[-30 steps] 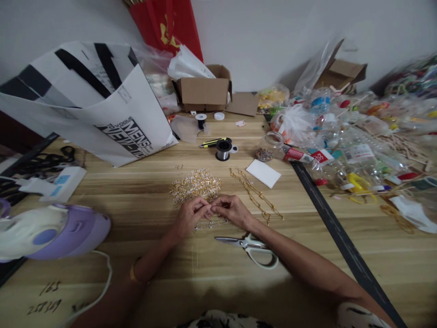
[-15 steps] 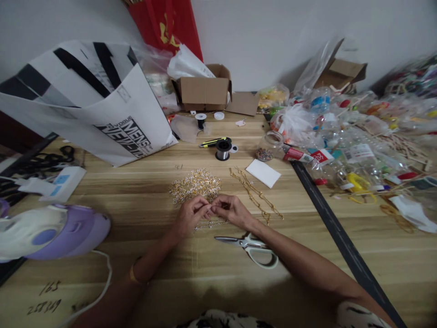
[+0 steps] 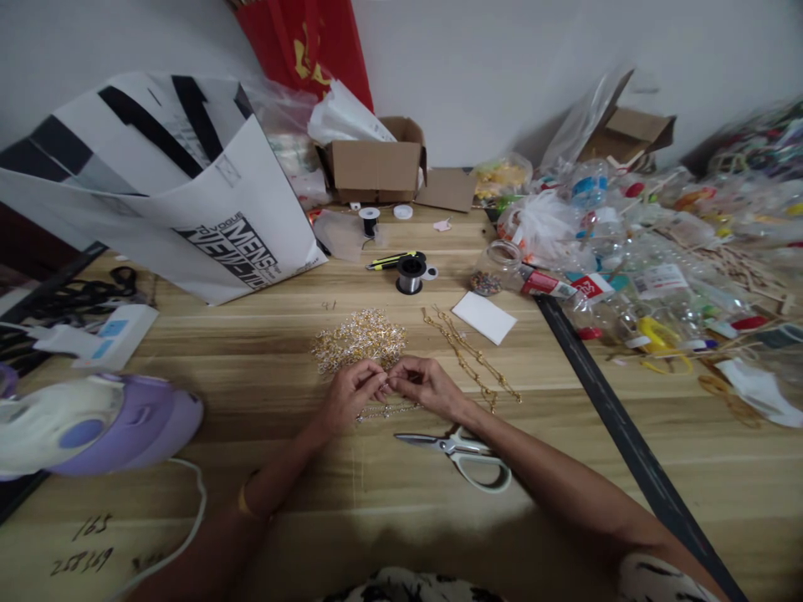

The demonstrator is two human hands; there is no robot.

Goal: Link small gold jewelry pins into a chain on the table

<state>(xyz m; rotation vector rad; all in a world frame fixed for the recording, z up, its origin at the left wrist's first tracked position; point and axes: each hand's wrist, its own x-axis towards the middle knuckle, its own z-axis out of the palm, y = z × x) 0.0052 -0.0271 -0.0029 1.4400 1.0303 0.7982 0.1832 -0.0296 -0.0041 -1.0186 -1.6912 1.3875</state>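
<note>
My left hand (image 3: 356, 393) and my right hand (image 3: 427, 385) meet fingertip to fingertip just in front of a pile of gold and silver beads (image 3: 360, 336). Both are closed in a pinch, and whatever sits between the fingertips is too small to make out. Under the hands lies a silver beaded chain (image 3: 382, 411), partly covered by them. Gold beaded chains (image 3: 462, 358) are stretched out to the right of my right hand. Close to my right wrist rest scissors (image 3: 461, 456) with pale green handles, their blades pointing left.
Behind the beads stand a spool of silver wire (image 3: 410, 276), a cutter knife (image 3: 394, 261) and a jar of beads (image 3: 493, 269). A white card (image 3: 484, 318) lies nearby. A purple-and-white appliance (image 3: 119, 422) is at left, a big paper bag (image 3: 244, 226) behind it. Plastic bottles (image 3: 665, 284) crowd the right.
Almost nothing differs. My fingertips have shifted very slightly while staying pinched together at the same spot.
</note>
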